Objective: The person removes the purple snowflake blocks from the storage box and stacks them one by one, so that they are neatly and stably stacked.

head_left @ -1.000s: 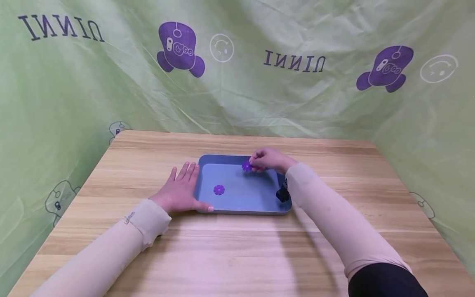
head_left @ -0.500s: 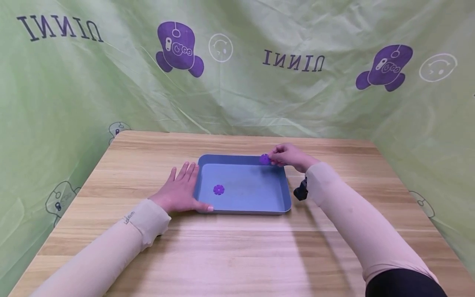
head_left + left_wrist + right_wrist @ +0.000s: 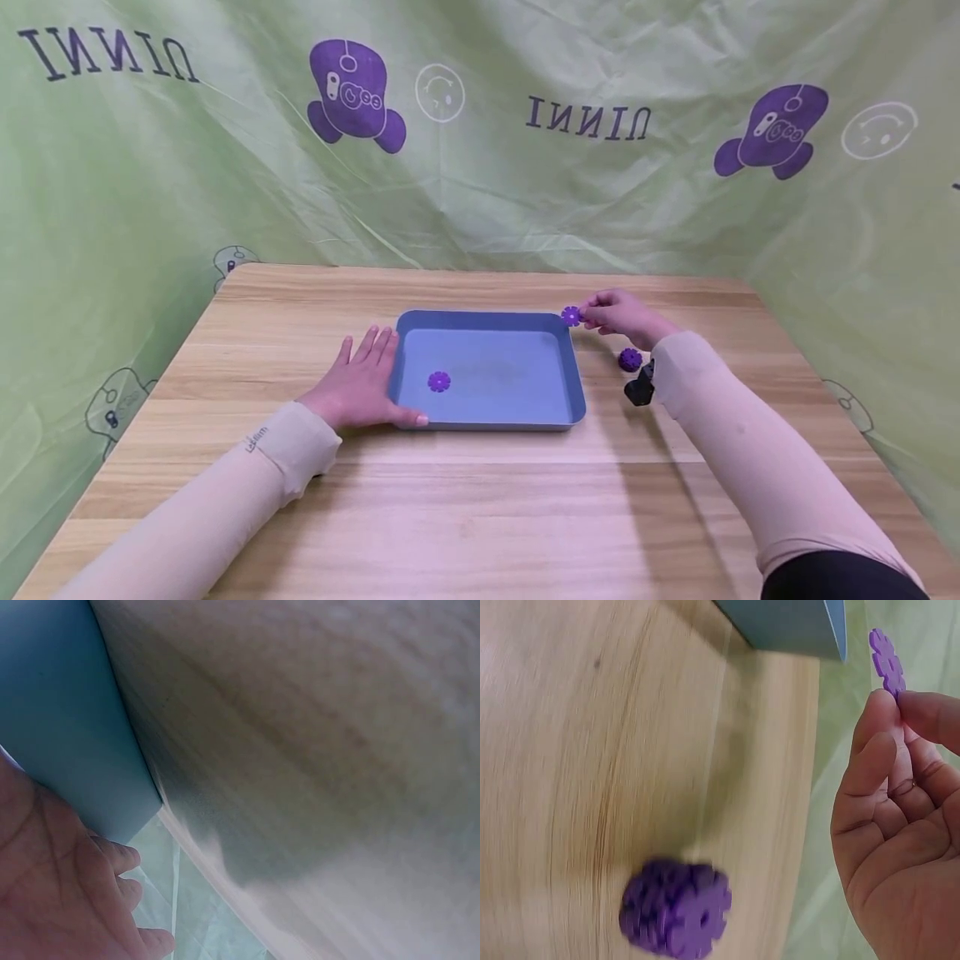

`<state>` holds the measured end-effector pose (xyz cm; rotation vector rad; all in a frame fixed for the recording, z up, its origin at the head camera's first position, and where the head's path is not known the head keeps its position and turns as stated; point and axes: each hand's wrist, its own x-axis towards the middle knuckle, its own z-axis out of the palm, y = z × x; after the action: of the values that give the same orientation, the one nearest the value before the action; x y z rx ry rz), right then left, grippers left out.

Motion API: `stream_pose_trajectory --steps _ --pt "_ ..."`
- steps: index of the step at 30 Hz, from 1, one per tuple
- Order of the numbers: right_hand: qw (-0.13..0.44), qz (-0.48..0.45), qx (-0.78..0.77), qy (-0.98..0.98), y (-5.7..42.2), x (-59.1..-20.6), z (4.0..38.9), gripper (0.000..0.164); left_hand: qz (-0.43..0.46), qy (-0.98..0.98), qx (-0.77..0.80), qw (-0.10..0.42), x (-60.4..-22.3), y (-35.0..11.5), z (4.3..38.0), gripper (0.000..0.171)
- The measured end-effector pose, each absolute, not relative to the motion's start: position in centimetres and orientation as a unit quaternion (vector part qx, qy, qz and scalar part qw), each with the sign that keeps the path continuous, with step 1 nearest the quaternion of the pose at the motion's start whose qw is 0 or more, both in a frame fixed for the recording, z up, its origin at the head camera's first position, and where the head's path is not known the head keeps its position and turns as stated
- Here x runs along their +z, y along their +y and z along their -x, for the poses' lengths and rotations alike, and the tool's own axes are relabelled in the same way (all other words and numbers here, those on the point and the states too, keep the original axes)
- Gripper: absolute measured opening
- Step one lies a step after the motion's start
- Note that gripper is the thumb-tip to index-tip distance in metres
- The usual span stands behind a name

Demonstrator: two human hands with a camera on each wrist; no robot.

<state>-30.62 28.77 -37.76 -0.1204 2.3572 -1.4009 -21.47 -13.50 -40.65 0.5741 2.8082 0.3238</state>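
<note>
My right hand (image 3: 621, 317) pinches a thin purple snowflake disc (image 3: 571, 316) between thumb and forefinger, over the far right corner of the blue-grey tray (image 3: 495, 342). In the right wrist view the disc (image 3: 887, 663) stands edge-up from the fingertips. Below that hand, a stack of purple snowflake discs (image 3: 630, 359) sits on the table; the right wrist view shows this stack (image 3: 676, 909) closer. A single purple disc (image 3: 438, 382) lies inside the tray, left of its middle. My left hand (image 3: 363, 383) rests with straight, spread fingers against the tray's left side.
The wooden table (image 3: 465, 508) carries the tray near its middle. A green printed curtain (image 3: 480, 192) hangs behind and on both sides. A black wrist camera (image 3: 640, 388) sits under the right sleeve, close to the disc stack.
My right hand has moved right with the pinched disc, from over the tray to its far right corner. The disc stack has come into view. My left hand stays put.
</note>
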Motion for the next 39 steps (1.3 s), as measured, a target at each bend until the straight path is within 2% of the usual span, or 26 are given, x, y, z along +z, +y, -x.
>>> stream_pose_trajectory --steps 6,14,23,33,39 --pt "0.198 0.041 -0.521 0.829 30.7 -37.4 30.4 0.023 -0.195 0.966 0.113 0.129 -40.7 -13.6 21.6 0.146" --pt "0.228 0.069 -0.542 0.806 33.3 -37.5 29.6 0.016 -0.196 0.965 0.116 0.130 -40.7 -13.5 21.8 0.146" --pt "0.231 0.028 -0.515 0.825 34.9 -38.3 29.2 0.024 -0.196 0.964 0.115 0.135 -40.6 -13.6 21.8 0.147" --pt "0.235 0.006 -0.511 0.827 36.4 -39.0 28.5 0.018 -0.196 0.964 0.119 0.135 -40.8 -13.7 21.7 0.145" --pt "0.243 -0.002 -0.502 0.830 37.2 -39.1 28.3 0.022 -0.198 0.964 0.117 0.134 -40.8 -13.6 21.7 0.146"
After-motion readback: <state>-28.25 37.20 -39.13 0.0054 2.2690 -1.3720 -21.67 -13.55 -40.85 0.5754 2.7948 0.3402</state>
